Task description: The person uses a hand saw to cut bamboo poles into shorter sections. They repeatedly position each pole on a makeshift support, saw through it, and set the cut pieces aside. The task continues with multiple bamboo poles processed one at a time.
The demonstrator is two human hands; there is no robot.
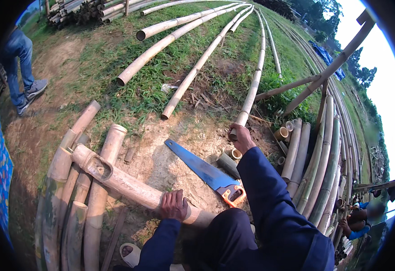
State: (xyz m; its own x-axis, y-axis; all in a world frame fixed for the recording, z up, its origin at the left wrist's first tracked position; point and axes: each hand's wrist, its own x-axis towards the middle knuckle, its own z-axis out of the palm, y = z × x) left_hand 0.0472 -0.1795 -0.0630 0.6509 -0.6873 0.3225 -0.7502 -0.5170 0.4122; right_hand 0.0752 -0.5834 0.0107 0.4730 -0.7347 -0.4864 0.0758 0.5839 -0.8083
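Note:
My right hand point(243, 139) is closed around the near end of a long, slender bamboo pole point(257, 74) that stretches away over the grass. My left hand point(174, 206) presses down on a thick bamboo pole point(132, 183), its fingers curled over the top. That thick pole has an oval notch cut near its far left end and lies across other bamboo; its near end reaches my knee. Between my hands, a handsaw point(201, 169) with a blue blade and an orange and dark handle lies on sawdust-covered ground. Short bamboo offcuts point(228, 163) sit beside my right forearm.
Several more long poles point(193, 77) lie ahead on the grass. Bamboo lengths point(91, 212) are bunched at left, with another stack point(326, 158) at right beside a slanted bamboo post point(330, 67). A person in jeans point(19, 63) stands far left; another person point(357, 221) is at lower right.

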